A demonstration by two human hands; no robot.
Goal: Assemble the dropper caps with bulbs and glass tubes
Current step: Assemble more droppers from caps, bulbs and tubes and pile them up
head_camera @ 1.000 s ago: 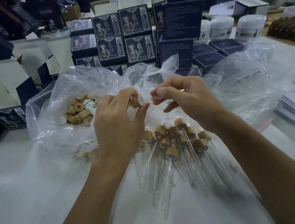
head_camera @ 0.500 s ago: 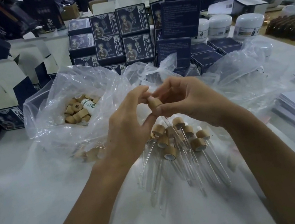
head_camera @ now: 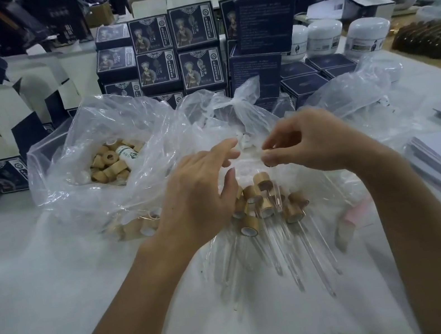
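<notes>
I see my right hand [head_camera: 309,142] pinching a wooden dropper cap [head_camera: 267,156] between thumb and forefinger, held above the heap of finished droppers [head_camera: 267,205] on the counter [head_camera: 43,286]. A glass tube seems to hang from that cap, but it is too faint and blurred for me to be sure. My left hand [head_camera: 198,197] is loose, its fingers spread and holding nothing, hovering just beside the heap with the fingertips toward the bag of white bulbs [head_camera: 241,139].

The risk I judge most likely is glass: the tubes in the heap lie crossed and touching, so dropping the held piece onto them from height could chip a tip. The pinch is also light (only two fingertips on a smooth cap), so it could slip and roll. My left wrist hangs close over the caps in the heap and could sweep them toward the counter's edge. The clear plastic bag of loose caps [head_camera: 109,164] sits open to the left, its slack film near my forearm, easy to snag.
</notes>
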